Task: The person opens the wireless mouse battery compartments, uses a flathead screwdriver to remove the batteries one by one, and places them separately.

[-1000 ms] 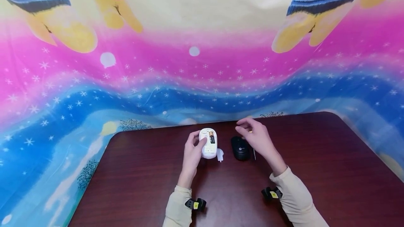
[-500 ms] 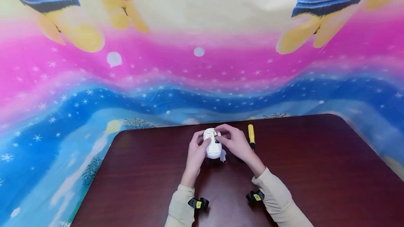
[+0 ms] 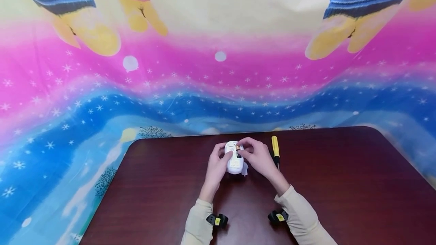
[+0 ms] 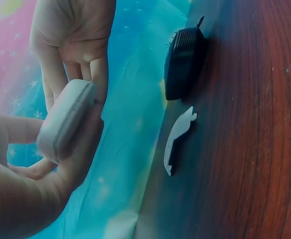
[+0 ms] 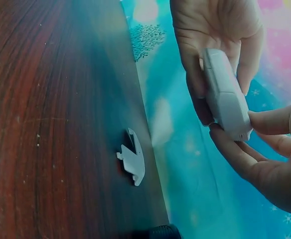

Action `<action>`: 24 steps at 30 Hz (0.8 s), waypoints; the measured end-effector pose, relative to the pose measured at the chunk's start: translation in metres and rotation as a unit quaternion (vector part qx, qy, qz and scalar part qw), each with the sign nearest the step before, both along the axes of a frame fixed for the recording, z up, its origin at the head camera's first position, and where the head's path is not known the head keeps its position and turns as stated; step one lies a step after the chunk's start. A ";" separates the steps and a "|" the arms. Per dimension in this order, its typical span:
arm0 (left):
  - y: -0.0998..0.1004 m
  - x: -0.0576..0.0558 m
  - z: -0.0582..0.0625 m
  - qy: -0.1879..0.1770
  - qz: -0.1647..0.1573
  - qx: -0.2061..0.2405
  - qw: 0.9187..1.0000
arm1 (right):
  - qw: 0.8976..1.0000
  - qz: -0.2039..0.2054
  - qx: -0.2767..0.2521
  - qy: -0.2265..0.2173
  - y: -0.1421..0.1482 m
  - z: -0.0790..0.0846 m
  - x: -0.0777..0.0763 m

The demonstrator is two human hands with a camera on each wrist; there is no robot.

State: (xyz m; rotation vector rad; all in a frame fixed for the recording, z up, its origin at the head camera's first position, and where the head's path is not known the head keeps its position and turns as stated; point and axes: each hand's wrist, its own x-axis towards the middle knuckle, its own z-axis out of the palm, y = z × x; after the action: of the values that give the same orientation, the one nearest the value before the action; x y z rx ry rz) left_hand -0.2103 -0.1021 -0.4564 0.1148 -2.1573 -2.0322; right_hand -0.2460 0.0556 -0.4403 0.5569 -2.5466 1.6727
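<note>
My left hand [image 3: 217,164] grips a white computer mouse [image 3: 235,168], turned underside up and raised off the table. Its battery compartment is uncovered, and an orange-and-black battery [image 3: 238,148] shows in it. From the other side my right hand [image 3: 257,158] holds the mouse's right edge, thumb and index finger at the battery; the exact contact is partly hidden. A loose white battery cover [image 4: 179,139] lies on the table below. Beyond it in the left wrist view rests a black mouse [image 4: 184,67], which my right hand hides in the head view.
A screwdriver with a yellow-and-black handle [image 3: 276,147] lies right of my right hand. The dark red table [image 3: 327,184] ends at a colourful cloth [image 3: 190,97] hanging behind it. Each wrist wears a black camera band.
My right hand has come left from above the black mouse onto the white mouse and its battery, uncovering the screwdriver. The left hand keeps its hold; the head view has shifted slightly.
</note>
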 end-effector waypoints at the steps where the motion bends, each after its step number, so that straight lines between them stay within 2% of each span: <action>1: 0.000 0.000 0.000 0.004 -0.001 -0.007 1.000 | 1.000 0.000 0.001 0.001 0.000 0.000 0.000; 5: -0.001 0.002 0.002 0.005 -0.005 -0.026 1.000 | 1.000 -0.008 0.009 0.006 -0.001 -0.001 0.000; 11: -0.001 0.004 0.003 0.009 -0.016 -0.035 0.999 | 1.000 -0.022 0.016 -0.011 -0.001 0.000 0.001; 24: 0.000 0.004 0.000 0.011 -0.006 -0.050 0.999 | 0.999 -0.024 0.021 0.003 -0.003 0.000 0.003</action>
State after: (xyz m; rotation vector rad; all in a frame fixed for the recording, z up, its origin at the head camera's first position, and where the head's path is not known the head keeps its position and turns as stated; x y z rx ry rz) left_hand -0.2066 -0.1017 -0.4568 0.0679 -2.2461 -1.9184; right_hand -0.2431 0.0526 -0.4406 0.4982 -2.5746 1.6022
